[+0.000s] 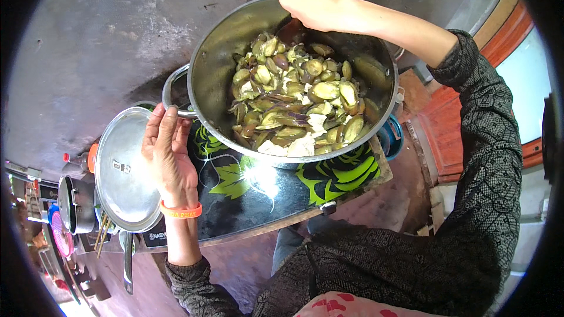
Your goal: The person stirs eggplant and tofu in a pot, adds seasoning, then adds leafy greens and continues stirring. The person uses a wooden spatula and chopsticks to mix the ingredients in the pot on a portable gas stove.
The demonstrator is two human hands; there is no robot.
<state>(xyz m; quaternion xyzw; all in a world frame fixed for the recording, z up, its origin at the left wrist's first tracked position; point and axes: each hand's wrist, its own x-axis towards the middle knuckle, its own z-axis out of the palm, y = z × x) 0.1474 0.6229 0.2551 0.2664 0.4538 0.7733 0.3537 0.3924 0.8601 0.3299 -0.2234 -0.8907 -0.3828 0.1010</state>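
In the pot [376, 73], spoon mostly hidden under right hand's [311, 1] tightly wrapped grip.

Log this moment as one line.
left hand: grips pot handle | right hand: holds utensil in pot | contents: eggplant pieces
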